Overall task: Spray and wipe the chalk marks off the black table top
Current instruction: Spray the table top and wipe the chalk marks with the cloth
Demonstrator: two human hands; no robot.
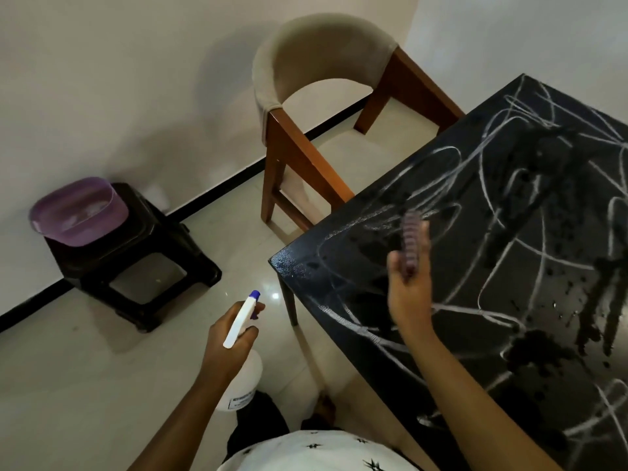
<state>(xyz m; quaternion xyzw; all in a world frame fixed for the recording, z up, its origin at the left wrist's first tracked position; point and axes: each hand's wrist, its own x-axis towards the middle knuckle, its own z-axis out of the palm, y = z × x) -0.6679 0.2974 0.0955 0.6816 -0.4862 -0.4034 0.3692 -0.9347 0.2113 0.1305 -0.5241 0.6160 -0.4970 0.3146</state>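
**While the top is wet: bring the sponge down and wipe**

Since dark wet spatter and runs already lie across much of the black table top [492, 266], the step in hand looks to be the wipe, not more spraying. The white chalk scribbles [452, 164] cover nearly the whole visible surface, corner included; none looks cleared yet.

Advice for the wipe: lay the broad face of the pad flat, start at the near corner and work in overlapping strokes along the edge towards the wetter right side, so loosened chalk is carried one way and not smeared back. Dry-looking patches near the corner may need a further mist first.

Right hand [409, 290]: raised above the table near its corner, forearm reaching in from lower right, fingers closed round a purple ribbed scrubbing sponge [412, 241] held upright, clear of the surface. The hand and sponge are motion-blurred, so the exact finger placement cannot be told.

Left hand [231, 338]: out over the pale floor, off the table, wrapped round the neck of a white plastic spray bottle with blue nozzle [243, 321], nozzle pointing away from the table; forefinger appears near the trigger.
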